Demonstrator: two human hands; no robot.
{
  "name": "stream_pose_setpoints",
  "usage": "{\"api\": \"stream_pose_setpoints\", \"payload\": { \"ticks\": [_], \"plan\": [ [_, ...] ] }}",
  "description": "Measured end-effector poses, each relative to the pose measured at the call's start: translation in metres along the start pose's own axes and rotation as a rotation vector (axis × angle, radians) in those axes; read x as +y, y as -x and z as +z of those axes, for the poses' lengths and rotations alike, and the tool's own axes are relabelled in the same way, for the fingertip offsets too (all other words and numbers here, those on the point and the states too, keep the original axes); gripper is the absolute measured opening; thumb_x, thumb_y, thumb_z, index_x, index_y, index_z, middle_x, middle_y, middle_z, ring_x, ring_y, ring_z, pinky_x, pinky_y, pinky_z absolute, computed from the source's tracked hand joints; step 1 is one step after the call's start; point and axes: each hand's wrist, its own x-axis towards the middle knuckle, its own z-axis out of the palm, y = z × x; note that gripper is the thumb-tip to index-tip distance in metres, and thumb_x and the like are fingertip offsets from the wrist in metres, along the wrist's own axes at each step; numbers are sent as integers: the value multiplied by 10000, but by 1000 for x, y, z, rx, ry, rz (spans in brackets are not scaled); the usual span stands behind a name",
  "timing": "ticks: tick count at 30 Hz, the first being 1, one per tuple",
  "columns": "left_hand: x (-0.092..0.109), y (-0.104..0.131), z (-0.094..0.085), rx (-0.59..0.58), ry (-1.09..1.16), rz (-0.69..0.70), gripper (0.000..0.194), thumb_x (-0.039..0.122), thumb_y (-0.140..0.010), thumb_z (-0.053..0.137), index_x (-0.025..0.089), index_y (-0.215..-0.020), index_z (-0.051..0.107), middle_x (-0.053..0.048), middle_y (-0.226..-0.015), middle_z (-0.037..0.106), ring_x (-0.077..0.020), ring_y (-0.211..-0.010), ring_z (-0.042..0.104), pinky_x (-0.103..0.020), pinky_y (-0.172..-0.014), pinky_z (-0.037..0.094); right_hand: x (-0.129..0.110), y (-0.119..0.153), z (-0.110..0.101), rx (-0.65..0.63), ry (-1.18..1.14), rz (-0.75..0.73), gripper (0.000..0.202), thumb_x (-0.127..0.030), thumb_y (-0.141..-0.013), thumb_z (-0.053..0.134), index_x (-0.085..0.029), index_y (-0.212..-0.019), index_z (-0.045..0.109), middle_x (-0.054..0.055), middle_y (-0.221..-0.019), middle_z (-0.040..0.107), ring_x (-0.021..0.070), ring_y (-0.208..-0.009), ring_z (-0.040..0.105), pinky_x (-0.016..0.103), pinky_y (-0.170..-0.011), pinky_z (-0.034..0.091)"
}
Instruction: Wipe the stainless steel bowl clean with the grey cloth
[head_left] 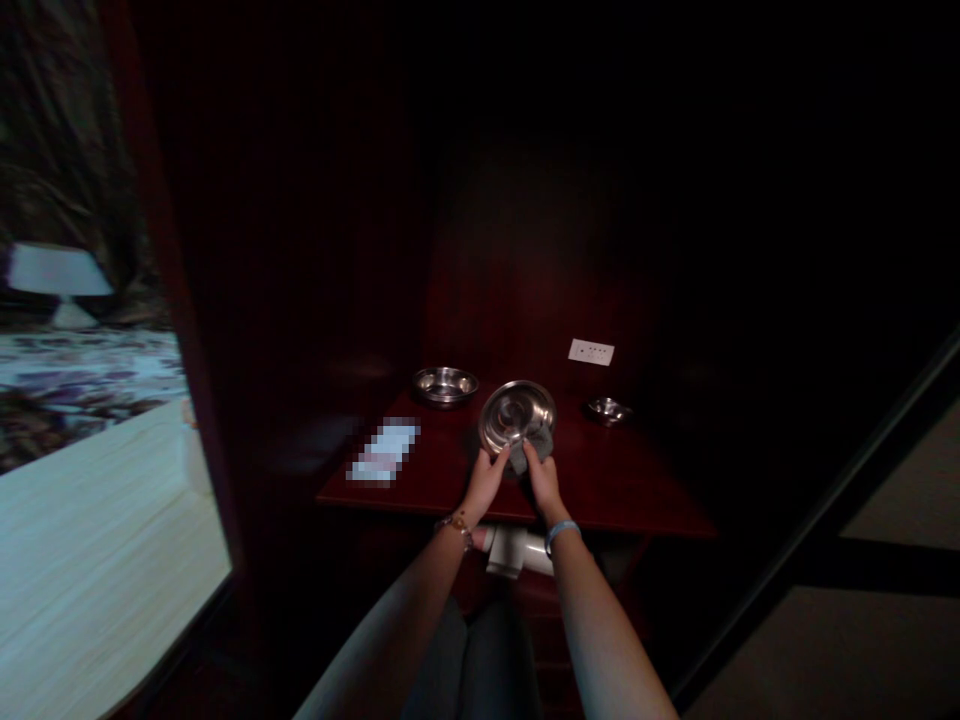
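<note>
Supporting surface (600,485): dark red; the metal dish is raised just above it, near the middle.
Metal dish (517,405): tilted toward the person; thin, stiff and probably light; unlikely to shatter, though it could dent; its polished face may slip, so the rim gives the best hold, one hand at each side.
Left-hand side dish (445,386): upright on the surface, likely just as rigid; its raised rim is the place to grip.
Hands: the left hand (486,480) closes on the near rim; the right hand (546,482) pinches the cloth against the dish, thumb on top.
Grey cloth (538,452): soft, limp, likely featherlight; bunched, it should cushion the fingers and add friction.
Small bowl (607,410): upright near the right end, probably easy to lift by its edge.
</note>
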Motion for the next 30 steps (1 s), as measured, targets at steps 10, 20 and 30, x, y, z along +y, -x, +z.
{"api": "stream_pose_setpoints", "payload": {
  "ticks": [10,20,30],
  "plan": [
    [-4,-1,-3,61,-69,9,405,393,-848,574,132,-1157,588,-149,-1227,659,-231,-1170,603,-355,-1056,410,8,-3,2,23,20,3,631,-620,-701,651,-75,-1005,743,125,-953,757,255,-926,692,301,-797,513],
    [10,3,-3,254,-34,55,635,462,-938,465,204,-1484,272,-127,-1519,410,-202,-1387,415,-331,-1153,309,3,-1,2,28,80,-32,591,-599,-734,640,-93,-1020,749,111,-943,763,256,-924,695,310,-840,510],
    [-3,1,-3,14,-47,31,540,413,-822,643,157,-1278,508,-150,-1327,599,-222,-1218,574,-372,-1093,376,0,0,0,65,-13,9,613,-604,-706,657,-88,-1026,743,103,-917,763,264,-937,691,320,-833,515]
  ]
}}
